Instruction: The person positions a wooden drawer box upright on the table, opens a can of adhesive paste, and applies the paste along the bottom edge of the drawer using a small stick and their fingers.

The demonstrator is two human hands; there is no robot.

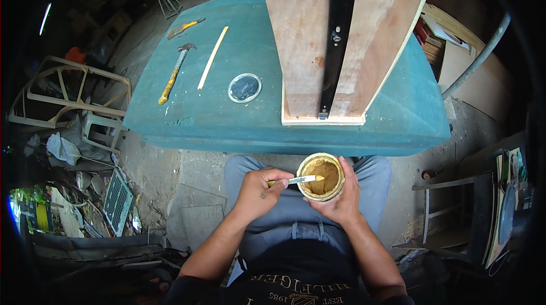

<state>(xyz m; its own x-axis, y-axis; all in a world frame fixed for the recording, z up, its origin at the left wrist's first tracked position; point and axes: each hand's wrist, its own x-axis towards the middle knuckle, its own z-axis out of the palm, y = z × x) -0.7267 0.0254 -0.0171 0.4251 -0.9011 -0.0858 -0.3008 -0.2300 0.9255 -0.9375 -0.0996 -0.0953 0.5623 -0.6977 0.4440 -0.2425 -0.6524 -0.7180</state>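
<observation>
Teal table (199, 117) carries plywood piece (301, 38) with black rail (333, 57). Hammer (173, 77) lies on its left side. Left hand (261, 188) pinches spatula, right hand (346, 198) wraps around open can. Can (305, 162) sits over lap, off table's near edge, tan paste (331, 175) inside. Spatula (301, 179) tip is in can's mouth.

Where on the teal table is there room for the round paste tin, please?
For the tin, the teal table is bare beyond the round dark metal lid, between the thin pale wooden strip and tall plywood piece; right of the plywood; and from lid to front edge. Its left is more crowded, with the yellow-handled claw hammer and flat orange-handled tool.
</observation>
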